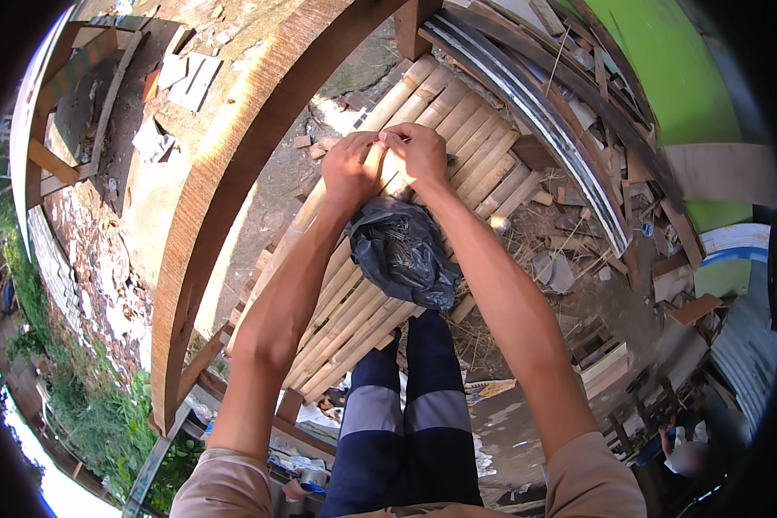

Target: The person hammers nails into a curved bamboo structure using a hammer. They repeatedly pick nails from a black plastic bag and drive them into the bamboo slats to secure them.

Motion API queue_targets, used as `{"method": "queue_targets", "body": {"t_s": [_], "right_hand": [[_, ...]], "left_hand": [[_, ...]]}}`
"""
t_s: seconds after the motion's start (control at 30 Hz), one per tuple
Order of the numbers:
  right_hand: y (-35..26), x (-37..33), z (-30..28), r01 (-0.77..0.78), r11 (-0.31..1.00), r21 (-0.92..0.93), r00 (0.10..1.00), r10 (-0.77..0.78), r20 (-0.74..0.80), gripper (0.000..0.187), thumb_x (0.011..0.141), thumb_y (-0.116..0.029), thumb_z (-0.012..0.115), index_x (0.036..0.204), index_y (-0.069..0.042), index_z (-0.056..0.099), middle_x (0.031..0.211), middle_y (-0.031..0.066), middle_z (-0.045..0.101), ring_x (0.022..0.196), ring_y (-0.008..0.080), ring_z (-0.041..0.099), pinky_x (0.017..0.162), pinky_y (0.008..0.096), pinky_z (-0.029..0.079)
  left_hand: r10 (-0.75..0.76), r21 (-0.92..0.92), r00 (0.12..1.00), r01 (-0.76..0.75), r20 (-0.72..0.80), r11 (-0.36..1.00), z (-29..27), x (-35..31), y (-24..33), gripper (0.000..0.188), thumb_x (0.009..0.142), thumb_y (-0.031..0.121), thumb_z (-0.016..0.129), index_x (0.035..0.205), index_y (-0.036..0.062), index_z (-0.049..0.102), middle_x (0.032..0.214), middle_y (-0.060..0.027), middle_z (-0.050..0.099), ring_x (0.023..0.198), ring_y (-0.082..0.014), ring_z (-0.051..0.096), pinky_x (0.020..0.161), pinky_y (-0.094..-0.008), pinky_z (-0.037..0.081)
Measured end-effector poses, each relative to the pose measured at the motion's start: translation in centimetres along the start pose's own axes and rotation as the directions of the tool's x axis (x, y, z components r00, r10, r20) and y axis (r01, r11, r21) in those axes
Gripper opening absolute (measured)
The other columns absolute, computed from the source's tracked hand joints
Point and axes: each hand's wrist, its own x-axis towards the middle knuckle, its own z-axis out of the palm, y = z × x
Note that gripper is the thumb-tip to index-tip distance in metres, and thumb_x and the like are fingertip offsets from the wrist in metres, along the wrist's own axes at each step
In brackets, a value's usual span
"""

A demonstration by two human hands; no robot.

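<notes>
Meeting over the bamboo point(473, 148), my left hand point(351, 173) and right hand point(418, 155) had fingers curled close; I couldn't tell whether they held anything. The open bag point(403, 255) sat on the bamboo near my wrists, likely for easy reach.

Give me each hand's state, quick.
Left hand: fingers curled; whether it holds anything cannot be told.
Right hand: fingers curled too; whether it holds anything cannot be told.

Bright daylight strikes the ground point(138, 214) at left, the lower right is dimmer, and fisheye distortion bends the edges.
</notes>
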Motion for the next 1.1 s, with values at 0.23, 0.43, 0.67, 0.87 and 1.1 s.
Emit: {"method": "queue_targets", "body": {"t_s": [0.23, 0.43, 0.67, 0.87, 1.1], "right_hand": [[1.7, -2.0, -2.0, 0.091, 0.995, 0.033, 0.980, -0.084, -0.183, 0.029, 0.090, -0.026, 0.073, 0.109, -0.003, 0.071, 0.088, 0.0112, 0.071, 0.074, 0.0247, 0.066, 0.072, 0.0401, 0.052], [7.3, -7.6, -5.5, 0.151, 0.892, -0.426, 0.947, -0.254, -0.196, 0.033, 0.092, -0.031, 0.074, 0.107, -0.003, 0.066, 0.094, 0.0108, 0.065, 0.088, 0.0270, 0.063, 0.080, 0.0409, 0.050], [9.1, -8.8, -6.0, 0.258, 0.795, -0.549, 0.941, -0.335, -0.043, 0.039, 0.086, -0.038, 0.076, 0.107, -0.007, 0.066, 0.101, 0.0103, 0.063, 0.098, 0.0323, 0.059, 0.086, 0.0453, 0.045], [8.5, -8.8, -5.6, 0.220, 0.760, -0.611, 0.954, -0.300, -0.030, 0.041, 0.085, -0.038, 0.077, 0.109, -0.007, 0.065, 0.104, 0.0093, 0.063, 0.101, 0.0312, 0.058, 0.087, 0.0443, 0.044], [8.3, -8.8, -5.6, 0.204, 0.740, -0.641, 0.962, -0.273, -0.008, 0.040, 0.085, -0.036, 0.077, 0.109, -0.007, 0.065, 0.105, 0.0086, 0.062, 0.102, 0.0301, 0.057, 0.087, 0.0435, 0.043]], "left_hand": [[-0.348, -0.065, 0.923, 0.362, 0.163, 0.930, 0.0, 2.2, 1.9, 0.015, 0.091, 0.017, 0.072, 0.100, 0.0044, 0.073, 0.098, -0.0107, 0.077, 0.088, -0.0250, 0.075, 0.080, -0.0340, 0.057], [-0.465, -0.354, 0.880, 0.466, 0.093, 0.811, 2.7, 6.1, 1.5, 0.029, 0.097, 0.025, 0.069, 0.108, -0.0016, 0.072, 0.100, -0.0109, 0.078, 0.095, -0.0168, 0.074, 0.084, -0.0298, 0.056], [-0.375, -0.187, 0.927, 0.369, 0.005, 0.911, 5.5, 9.9, -0.4, 0.031, 0.096, 0.031, 0.069, 0.108, 0.0031, 0.075, 0.108, -0.0131, 0.074, 0.099, -0.0231, 0.069, 0.091, -0.0343, 0.052], [-0.313, -0.176, 0.949, 0.316, 0.045, 0.932, 7.4, 9.9, -2.3, 0.029, 0.094, 0.030, 0.068, 0.106, 0.0057, 0.077, 0.112, -0.0121, 0.073, 0.109, -0.0284, 0.063, 0.099, -0.0367, 0.047], [-0.317, -0.226, 0.945, 0.326, 0.077, 0.918, 8.1, 9.8, -3.3, 0.030, 0.093, 0.033, 0.070, 0.106, 0.0077, 0.079, 0.116, -0.0067, 0.072, 0.113, -0.0287, 0.058, 0.104, -0.0375, 0.044]]}}
